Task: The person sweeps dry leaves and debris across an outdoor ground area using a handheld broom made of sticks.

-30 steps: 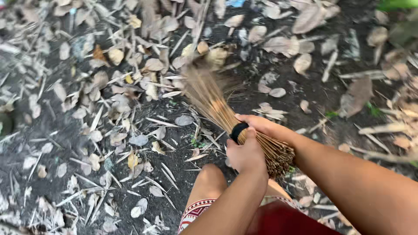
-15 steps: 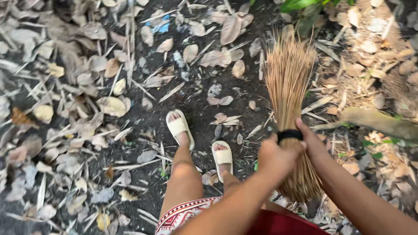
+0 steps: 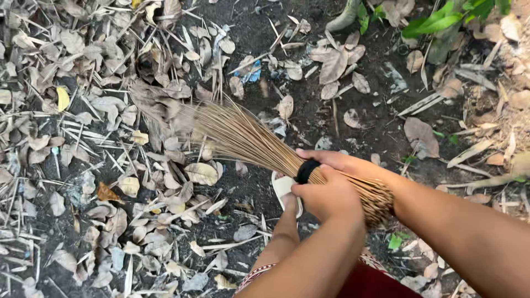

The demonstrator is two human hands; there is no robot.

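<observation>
Fingers of my left hand point(image 3: 329, 197) wrap the stick broom point(image 3: 259, 144) just behind its black band point(image 3: 306, 171), nearest me; my right hand point(image 3: 331, 160) clamps it beyond. Its long axis runs up-left, bristles fanning over dry leaves point(image 3: 110, 110) on dark soil point(image 3: 375, 127).

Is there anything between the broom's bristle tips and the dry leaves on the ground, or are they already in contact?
Nothing visible stands between them. Both hands, left hand and right hand, grip the stick broom near its black band, and the fanned tips lie on the dry leaves. A sandalled foot sits under the bundle, clear of the tips.
</observation>
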